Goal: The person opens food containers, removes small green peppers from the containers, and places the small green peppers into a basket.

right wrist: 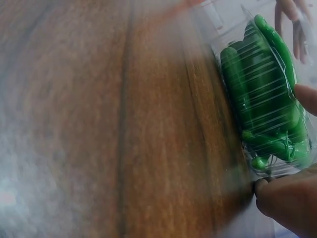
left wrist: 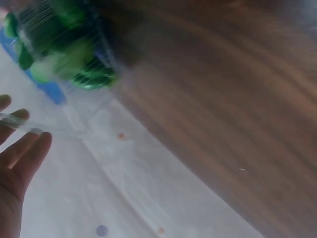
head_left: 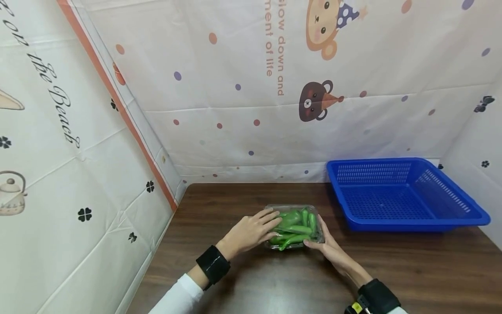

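Observation:
A clear plastic container (head_left: 318, 233) full of long glossy green peppers (head_left: 296, 229) sits on the table in the head view. My right hand (head_left: 329, 247) grips its right end, thumb at the near corner and fingers along the far side. Over its left part reaches my left hand (head_left: 251, 230), fingers extended and spread. In the left wrist view a clear plastic edge (left wrist: 49, 130) crosses the palm side of the left fingers (left wrist: 30, 157). The right wrist view shows the peppers (right wrist: 260, 82) behind the ribbed clear wall.
A blue plastic basket (head_left: 415, 225) with perforated walls stands at the table's back right, beyond the right hand. The brown wooden table (head_left: 231, 196) meets a printed white cloth (head_left: 219, 144) at the back. Another cloth (head_left: 106, 196) hangs along the left side.

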{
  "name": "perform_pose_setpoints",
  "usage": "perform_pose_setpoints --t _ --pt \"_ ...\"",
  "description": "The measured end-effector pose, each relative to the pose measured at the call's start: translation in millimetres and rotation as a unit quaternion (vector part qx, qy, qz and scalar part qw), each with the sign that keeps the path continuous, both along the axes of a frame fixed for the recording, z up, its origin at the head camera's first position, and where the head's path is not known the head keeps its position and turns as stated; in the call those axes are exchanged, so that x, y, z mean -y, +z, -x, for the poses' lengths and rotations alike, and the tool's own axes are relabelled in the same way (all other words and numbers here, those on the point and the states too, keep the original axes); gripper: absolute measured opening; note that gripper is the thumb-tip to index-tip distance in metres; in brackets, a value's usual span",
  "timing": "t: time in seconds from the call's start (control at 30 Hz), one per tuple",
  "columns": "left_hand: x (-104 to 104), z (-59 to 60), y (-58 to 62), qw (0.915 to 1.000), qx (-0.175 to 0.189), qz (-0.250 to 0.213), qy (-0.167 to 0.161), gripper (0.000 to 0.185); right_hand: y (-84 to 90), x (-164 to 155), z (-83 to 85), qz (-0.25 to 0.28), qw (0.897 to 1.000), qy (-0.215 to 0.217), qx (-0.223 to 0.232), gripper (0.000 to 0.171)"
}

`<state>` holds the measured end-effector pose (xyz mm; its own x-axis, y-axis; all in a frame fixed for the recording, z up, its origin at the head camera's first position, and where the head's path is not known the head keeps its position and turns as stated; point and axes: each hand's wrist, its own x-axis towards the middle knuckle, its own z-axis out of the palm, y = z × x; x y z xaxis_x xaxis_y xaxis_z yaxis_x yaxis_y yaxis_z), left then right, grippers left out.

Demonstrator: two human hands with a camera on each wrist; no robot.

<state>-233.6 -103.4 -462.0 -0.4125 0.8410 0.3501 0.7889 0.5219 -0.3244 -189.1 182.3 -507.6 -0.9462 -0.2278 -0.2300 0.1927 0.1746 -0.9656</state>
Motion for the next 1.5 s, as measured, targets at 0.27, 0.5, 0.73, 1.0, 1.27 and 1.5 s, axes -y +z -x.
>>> perform_pose_setpoints --t 0.27,0.5,0.73,1.0,1.27,1.5 --pt "-6.6 2.3 14.1 0.9991 0.042 -0.009 -0.005 0.039 -2.1 1.2 -0.5 0.024 1.0 -0.005 -0.008 0.112" --pt "-7.7 3.8 18.1 0.9979 0.061 -0.023 -0.009 0.037 -2.0 3.0 -0.1 0.03 0.999 -0.005 -0.011 0.111" --pt "-6.0 1.9 17.4 0.9985 0.052 -0.018 -0.006 0.039 -1.8 3.8 -0.5 0.031 0.999 -0.005 -0.011 0.112" --pt "12.0 -10.4 -1.2 0.9686 0.222 -0.062 0.092 0.076 -0.2 4.9 -5.7 -0.004 1.0 -0.016 -0.019 0.112" --pt "17.8 -17.8 -25.0 0.7929 0.512 -0.265 0.197 0.101 -4.6 3.4 -9.8 -0.187 0.967 -0.028 -0.172 0.12" --pt "12.4 -17.3 -28.7 0.7297 0.578 -0.325 0.167 0.075 -8.0 -6.9 -12.0 -0.258 0.881 -0.057 -0.394 0.102"
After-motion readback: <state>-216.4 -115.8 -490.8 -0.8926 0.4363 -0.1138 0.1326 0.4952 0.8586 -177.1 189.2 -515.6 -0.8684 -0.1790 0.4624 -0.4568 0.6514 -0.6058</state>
